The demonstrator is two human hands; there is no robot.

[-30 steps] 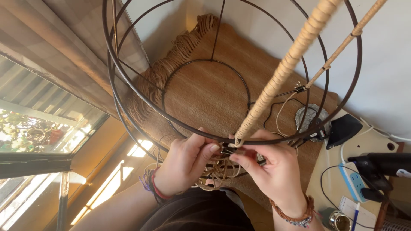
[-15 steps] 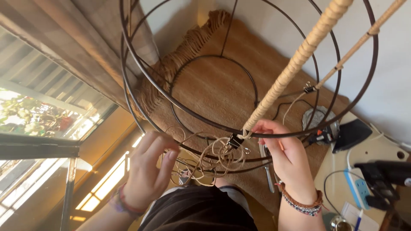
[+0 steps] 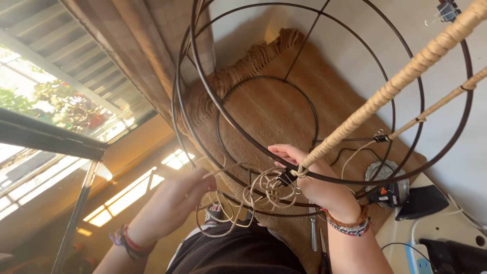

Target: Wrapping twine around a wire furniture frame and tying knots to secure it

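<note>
Wire lampshade frame (image 3: 324,91), dark metal, centre; nothing inside it. One rib wrapped in tan cord (image 3: 406,76), toward 2 o'clock. Right hand (image 3: 309,177) pinches the frame's rim by a black binder clip (image 3: 286,177). Left hand (image 3: 175,200), 8 o'clock, pinches loose cord loops (image 3: 243,203).

Dark wire frame (image 3: 324,178) rings and looped cord (image 3: 253,195) crowd the hands; wide gaps between rings stay open.

one wire frame (image 3: 324,177), two hands (image 3: 177,203) (image 3: 304,172), one cord coil (image 3: 253,198), one rug (image 3: 284,111), three binder clips (image 3: 286,177).
</note>
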